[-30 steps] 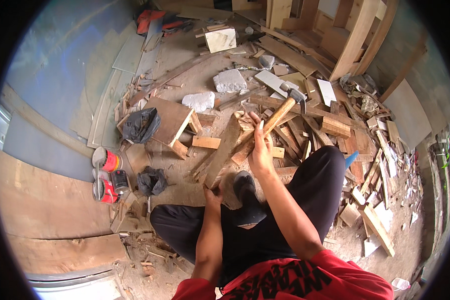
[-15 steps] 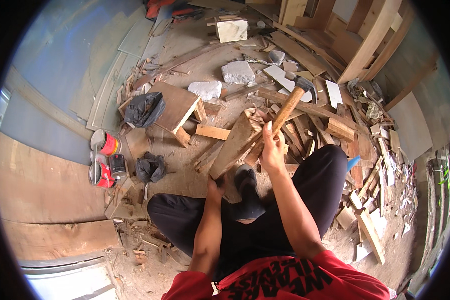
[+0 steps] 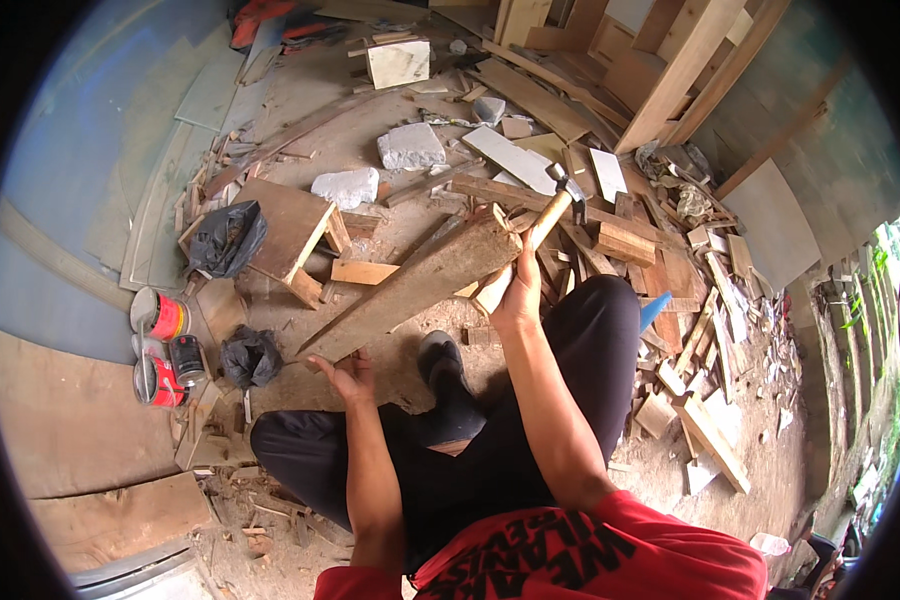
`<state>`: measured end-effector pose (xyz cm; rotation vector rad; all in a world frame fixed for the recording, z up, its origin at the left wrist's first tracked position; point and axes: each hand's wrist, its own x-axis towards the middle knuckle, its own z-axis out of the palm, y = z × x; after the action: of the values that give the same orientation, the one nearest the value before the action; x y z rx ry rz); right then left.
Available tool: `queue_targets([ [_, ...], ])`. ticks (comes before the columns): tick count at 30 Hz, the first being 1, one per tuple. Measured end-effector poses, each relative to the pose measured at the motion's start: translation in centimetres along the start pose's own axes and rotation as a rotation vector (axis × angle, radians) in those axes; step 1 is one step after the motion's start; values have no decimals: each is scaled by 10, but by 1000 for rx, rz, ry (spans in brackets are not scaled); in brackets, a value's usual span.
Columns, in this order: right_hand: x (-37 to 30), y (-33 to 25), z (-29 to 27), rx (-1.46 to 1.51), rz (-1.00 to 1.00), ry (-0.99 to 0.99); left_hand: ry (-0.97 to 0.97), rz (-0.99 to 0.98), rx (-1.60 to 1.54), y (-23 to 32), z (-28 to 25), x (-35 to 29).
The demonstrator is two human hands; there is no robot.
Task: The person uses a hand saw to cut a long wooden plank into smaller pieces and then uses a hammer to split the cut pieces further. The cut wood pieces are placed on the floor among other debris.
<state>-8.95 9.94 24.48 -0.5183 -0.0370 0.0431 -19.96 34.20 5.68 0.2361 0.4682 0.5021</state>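
A long, rough wooden plank slants above my lap, its broken, splintered end up and to the right. My left hand supports its lower left end from beneath, thumb along the edge. At the splintered end, my right hand is closed around the wooden handle of a claw hammer and also steadies the plank. The hammer's metal head points away from me, above the scrap pile. Part of the right hand's fingers is hidden behind the plank and handle.
Scrap wood lies heaped ahead and to the right. A low wooden stool with a black plastic bag stands at left, near red paint cans. Pale blocks sit farther off. Tall boards lean at the back right.
The plank has swung to a flatter slant, its lower end moving left with my left hand. My right hand and the hammer have shifted slightly left in view. The whole view has turned a little right.
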Motion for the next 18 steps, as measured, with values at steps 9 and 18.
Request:
queue_targets([
  [9,-14,-4,4,82,89,-26,-63,163,-194,8,-5,8],
  [18,-32,7,-7,176,319,-38,-47,230,-437,41,24,6],
])
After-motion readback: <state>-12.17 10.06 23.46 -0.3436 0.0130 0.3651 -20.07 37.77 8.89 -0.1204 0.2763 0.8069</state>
